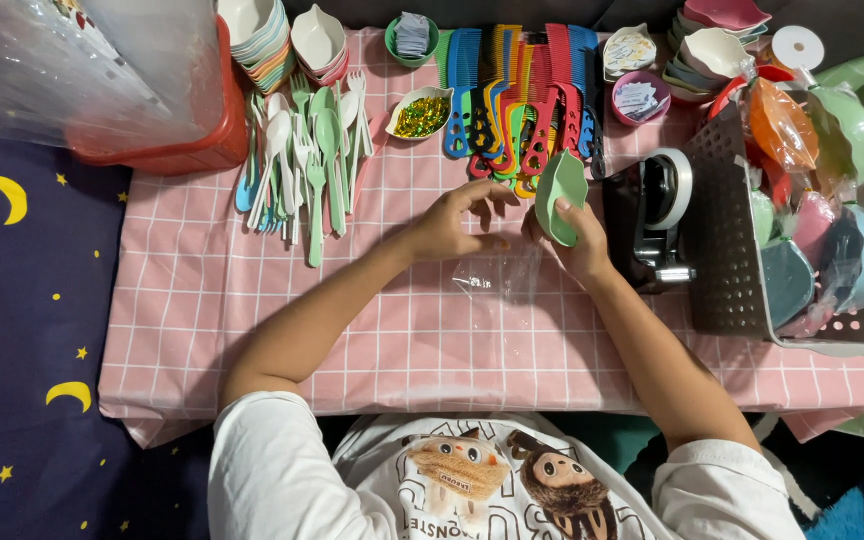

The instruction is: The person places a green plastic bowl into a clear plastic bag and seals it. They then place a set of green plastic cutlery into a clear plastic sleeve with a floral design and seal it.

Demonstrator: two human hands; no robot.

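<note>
My right hand [580, 240] holds a small green leaf-shaped dish [560, 192] upright above the pink checked tablecloth [252, 300]. My left hand [452, 222] is beside it, fingers curled and pinching the top of a clear plastic bag [497, 272] that lies under both hands. The bag's opening is hard to make out.
Plastic spoons and forks [302, 160] lie at the left, coloured combs [517, 95] at the back centre. A black tape dispenser [652, 215] and a grey basket [722, 250] of wrapped dishes stand at the right. Stacked dishes [262, 40], small bowls and a red tub [182, 150] line the back.
</note>
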